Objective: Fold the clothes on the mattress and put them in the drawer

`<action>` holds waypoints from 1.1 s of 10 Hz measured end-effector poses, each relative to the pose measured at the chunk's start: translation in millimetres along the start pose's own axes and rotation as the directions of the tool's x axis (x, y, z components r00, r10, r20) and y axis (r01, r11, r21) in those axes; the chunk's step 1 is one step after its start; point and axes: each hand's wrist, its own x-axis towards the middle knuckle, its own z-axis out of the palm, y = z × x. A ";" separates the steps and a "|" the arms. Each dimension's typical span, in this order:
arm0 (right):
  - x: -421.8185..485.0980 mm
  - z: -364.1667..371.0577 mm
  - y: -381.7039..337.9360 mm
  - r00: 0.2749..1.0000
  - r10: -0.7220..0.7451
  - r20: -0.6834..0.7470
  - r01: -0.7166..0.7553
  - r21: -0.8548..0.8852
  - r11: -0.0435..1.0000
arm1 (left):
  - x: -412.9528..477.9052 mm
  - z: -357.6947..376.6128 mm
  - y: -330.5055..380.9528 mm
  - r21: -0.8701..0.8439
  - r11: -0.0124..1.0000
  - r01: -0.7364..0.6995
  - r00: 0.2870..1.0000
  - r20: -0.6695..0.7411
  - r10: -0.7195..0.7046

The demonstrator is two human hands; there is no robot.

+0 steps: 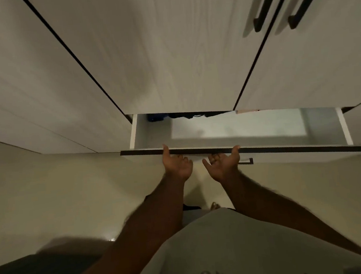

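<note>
Below, an open drawer overhangs cream floor.

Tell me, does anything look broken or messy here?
Nothing looks broken or spilled. The drawer is partly open, with the left hand and right hand gripping its front edge. Some dark things at its back are too dim to identify.

Open white drawer holds dark items at back.

Under my fingers the drawer is smooth white board with a dark matt edge strip, the doors pale matt wood-grain, the floor glossy.
</note>
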 end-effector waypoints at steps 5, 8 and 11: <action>97.3 109.7 -40.7 0.988 -0.151 -0.036 0.155 0.150 0.976 | 96.3 90.7 91.1 -0.136 0.991 0.009 0.998 0.057 -0.001; 132.7 147.8 -29.7 0.961 -0.239 -0.138 0.271 0.302 0.914 | 127.8 107.2 115.0 -0.125 0.989 0.079 0.995 0.069 -0.071; 105.5 142.9 -34.0 0.946 -0.313 -0.084 0.323 0.166 0.932 | 132.6 109.4 111.0 0.265 0.944 0.199 0.978 -0.113 -0.175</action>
